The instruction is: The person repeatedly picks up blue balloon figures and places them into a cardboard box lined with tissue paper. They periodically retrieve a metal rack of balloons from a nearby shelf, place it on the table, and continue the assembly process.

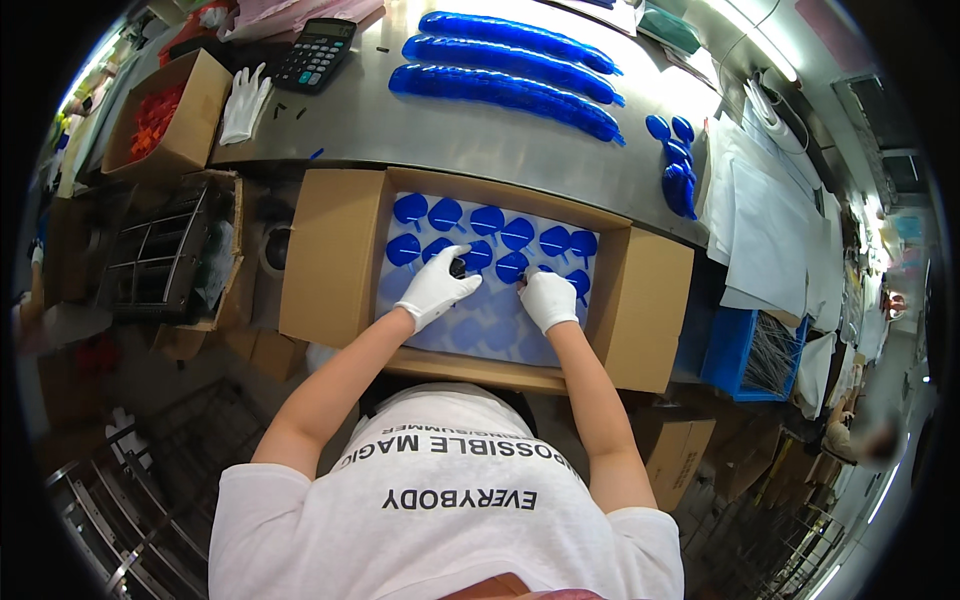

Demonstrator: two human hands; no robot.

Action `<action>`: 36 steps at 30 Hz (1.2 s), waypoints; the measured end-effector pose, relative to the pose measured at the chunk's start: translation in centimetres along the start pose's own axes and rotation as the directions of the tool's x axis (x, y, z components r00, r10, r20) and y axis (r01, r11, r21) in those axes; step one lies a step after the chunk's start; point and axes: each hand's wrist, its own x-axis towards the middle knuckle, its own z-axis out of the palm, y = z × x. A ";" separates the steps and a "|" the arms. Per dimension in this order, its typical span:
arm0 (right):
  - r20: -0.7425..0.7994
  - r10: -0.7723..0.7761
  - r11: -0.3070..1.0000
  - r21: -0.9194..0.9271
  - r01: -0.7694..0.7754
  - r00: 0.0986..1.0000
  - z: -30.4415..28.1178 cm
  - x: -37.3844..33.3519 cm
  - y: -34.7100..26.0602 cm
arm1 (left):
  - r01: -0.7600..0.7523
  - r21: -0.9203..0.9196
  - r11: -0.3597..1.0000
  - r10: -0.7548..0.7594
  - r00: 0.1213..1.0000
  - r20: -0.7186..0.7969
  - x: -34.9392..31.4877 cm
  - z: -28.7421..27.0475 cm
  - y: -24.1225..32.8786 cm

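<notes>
An open cardboard box [650, 310] in front of me holds rows of flat, round blue pieces with short stems [487, 220] on a translucent white sheet [395, 330]. More blue shapes show faintly through the sheet's near part. My left hand [435, 290], in a white glove, is over the middle of the box with thumb and forefinger apart. A small dark thing [458, 268] shows in that gap; whether it is touched I cannot tell. My right hand [550, 300], also gloved, has its fingertips pinched beside a blue piece [512, 267]; what they grip is hidden.
On the metal table [340, 130] lie three long blue stacks in clear wrap [505, 100], a loose blue bunch [680, 170] and a calculator [315, 55]. A white glove [243, 105] lies by a carton [195, 90] of red pieces. White sheets [760, 220] hang above a blue bin [750, 355] at right.
</notes>
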 end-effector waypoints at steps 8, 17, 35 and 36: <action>0.222 -0.142 0.710 0.702 -0.056 0.965 -1.9 -2.9 -2.4 | -0.123 -0.621 0.774 -0.129 0.930 -0.345 -2.5 3.1 -1.2; 0.250 -0.192 0.594 0.799 -0.091 0.949 -1.5 -4.9 -7.3 | -0.130 -0.638 0.759 -0.030 0.972 -0.234 -4.1 2.7 -3.1; 0.132 0.061 0.996 -0.073 -0.051 0.989 0.2 -2.9 -9.3 | -0.161 -0.865 0.474 -0.169 0.948 -0.269 -4.7 -10.2 1.1; 0.110 0.079 0.992 -0.103 -0.068 0.991 -0.3 -3.2 -7.9 | -0.116 -0.853 0.509 -0.164 0.960 -0.228 -4.9 -9.9 1.2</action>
